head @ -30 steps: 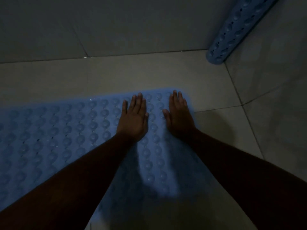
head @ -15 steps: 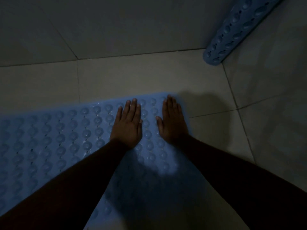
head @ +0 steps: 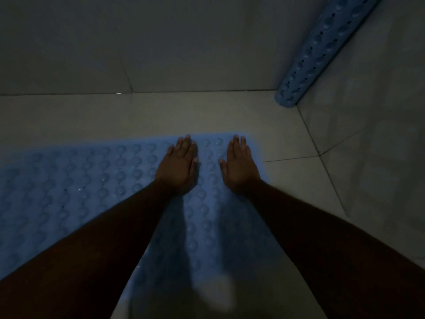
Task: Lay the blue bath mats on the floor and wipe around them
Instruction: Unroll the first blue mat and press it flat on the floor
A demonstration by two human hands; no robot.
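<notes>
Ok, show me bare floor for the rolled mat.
Free: floor strip between flat mat and back wall; wedge between mat and side wall. Crowded: mat's far corner, under left hand and right hand.

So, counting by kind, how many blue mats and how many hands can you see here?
Flat blue mat: 1
Rolled-up blue mat: 1
Hands: 2, the left hand and the right hand, both pressing on the flat blue mat
Total: 4
</notes>
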